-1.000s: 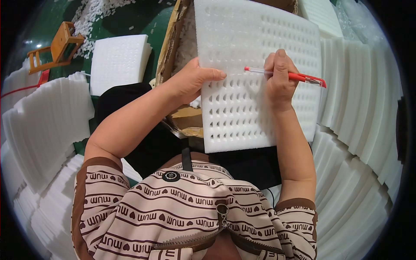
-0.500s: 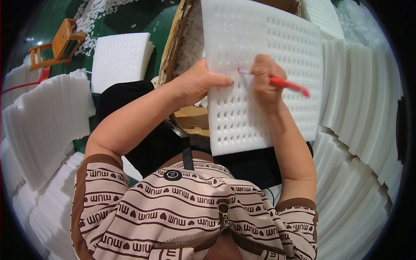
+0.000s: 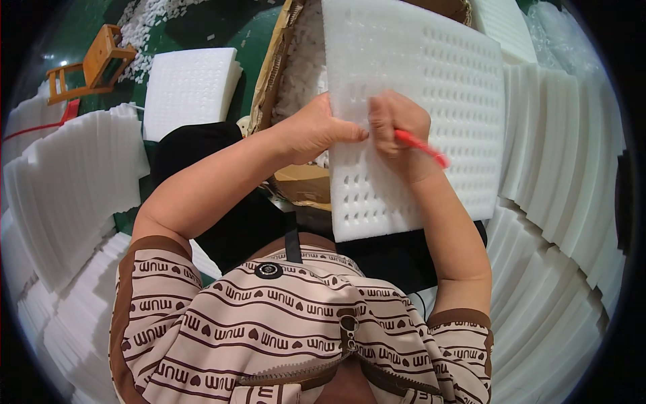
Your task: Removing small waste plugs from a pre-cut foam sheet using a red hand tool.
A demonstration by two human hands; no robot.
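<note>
A thick white foam sheet with rows of small slots rests tilted over my lap and a cardboard box. My left hand grips the sheet's left edge, its thumb lying across the top face. Wrapped in a fist, my right hand holds a slim red-handled tool just right of that thumb. The handle sticks out toward the lower right. The tool's working end is hidden behind my right fingers, over the slotted face. Small white foam pieces lie inside the box.
Stacks of white foam sheets stand at my right and left. Another slotted foam block lies at the far left on the green floor. A small wooden chair and scattered foam bits are beyond it.
My right hand has moved left with the red-handled tool, close to my left thumb. The foam sheet and my left hand have shifted slightly right.
</note>
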